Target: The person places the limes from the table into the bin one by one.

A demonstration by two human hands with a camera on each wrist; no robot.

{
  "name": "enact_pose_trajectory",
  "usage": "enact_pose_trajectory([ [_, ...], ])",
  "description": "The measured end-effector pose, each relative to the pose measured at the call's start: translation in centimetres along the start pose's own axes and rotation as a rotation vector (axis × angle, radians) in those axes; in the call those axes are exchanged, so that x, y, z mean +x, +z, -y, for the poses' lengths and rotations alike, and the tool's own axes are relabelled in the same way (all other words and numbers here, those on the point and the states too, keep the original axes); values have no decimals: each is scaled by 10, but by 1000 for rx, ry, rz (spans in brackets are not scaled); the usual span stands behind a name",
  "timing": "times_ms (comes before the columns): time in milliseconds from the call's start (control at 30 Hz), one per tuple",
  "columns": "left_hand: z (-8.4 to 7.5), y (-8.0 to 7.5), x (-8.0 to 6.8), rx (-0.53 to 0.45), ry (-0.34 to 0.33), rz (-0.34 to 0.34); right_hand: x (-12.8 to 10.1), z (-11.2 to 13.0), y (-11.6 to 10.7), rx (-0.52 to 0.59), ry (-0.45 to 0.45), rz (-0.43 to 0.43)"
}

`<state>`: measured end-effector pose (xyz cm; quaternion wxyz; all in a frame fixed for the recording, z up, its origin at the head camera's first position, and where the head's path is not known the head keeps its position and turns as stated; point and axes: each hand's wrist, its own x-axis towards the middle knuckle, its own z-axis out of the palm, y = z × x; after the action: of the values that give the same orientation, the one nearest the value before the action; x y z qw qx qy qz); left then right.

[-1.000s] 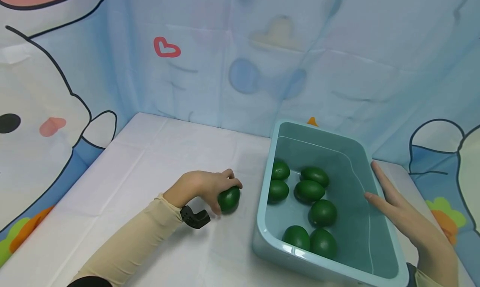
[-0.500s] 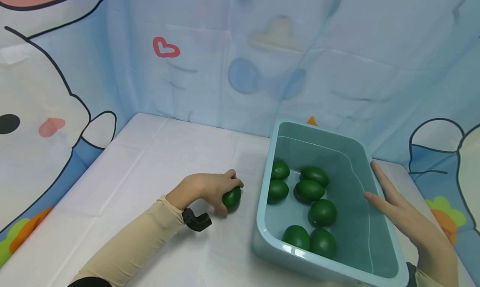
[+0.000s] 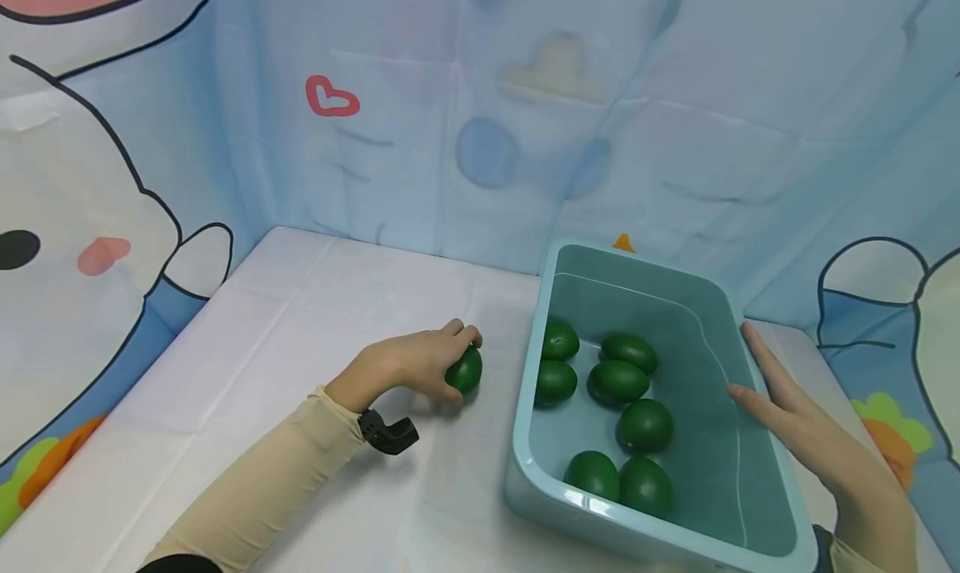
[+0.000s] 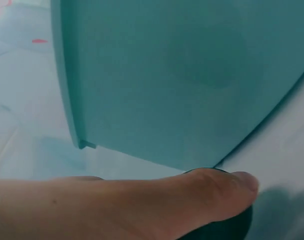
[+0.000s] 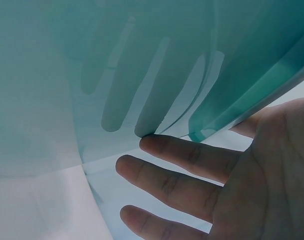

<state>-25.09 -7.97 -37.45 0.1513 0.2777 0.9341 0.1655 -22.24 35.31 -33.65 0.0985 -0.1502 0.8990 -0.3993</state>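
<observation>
In the head view my left hand [image 3: 420,361] grips a dark green avocado [image 3: 465,370], thumb on the near side and fingers over the far side. It is just left of a pale teal plastic bin [image 3: 720,331]. The left wrist view shows my thumb [image 4: 211,192] across the avocado [image 4: 226,227], with the bin's outer wall [image 4: 176,75] behind. My right hand [image 3: 810,427] holds the bin's right rim, thumb over it and fingers along the outside. In the right wrist view those fingers [image 5: 176,187] are straight and spread, the index fingertip at the wall.
Several more avocados [image 3: 618,381] lie on the bin floor, mostly toward its left side and near end. A white cloth covers the table [image 3: 322,306]. Behind it hangs a blue cartoon-print curtain [image 3: 420,156], close to the bin's far end.
My left hand, gripping the avocado, has moved slightly right and then farther from me across the cloth. My right hand and the bin stay in place.
</observation>
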Motion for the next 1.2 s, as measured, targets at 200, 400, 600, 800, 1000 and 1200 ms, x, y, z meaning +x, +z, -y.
enact_pose_trajectory([
  [200, -1, -7, -2, 2, 10, -115, -1, 1, -1, 4, 6, 2],
  [400, -4, -14, -8, -2, 51, -209, -1, -1, 0, 9, -4, 0],
  [600, -10, -21, -14, -19, 87, -288, -1, -1, -1, 14, -11, -3],
  [800, -14, -27, -18, -40, 113, -364, -1, 0, -1, 13, -5, 0],
  [1000, -19, -33, -24, -88, 157, -442, 0, 0, -1, 5, 3, 0],
  [1200, -25, -37, -29, -153, 209, -512, -1, 0, -1, -2, -8, -5],
])
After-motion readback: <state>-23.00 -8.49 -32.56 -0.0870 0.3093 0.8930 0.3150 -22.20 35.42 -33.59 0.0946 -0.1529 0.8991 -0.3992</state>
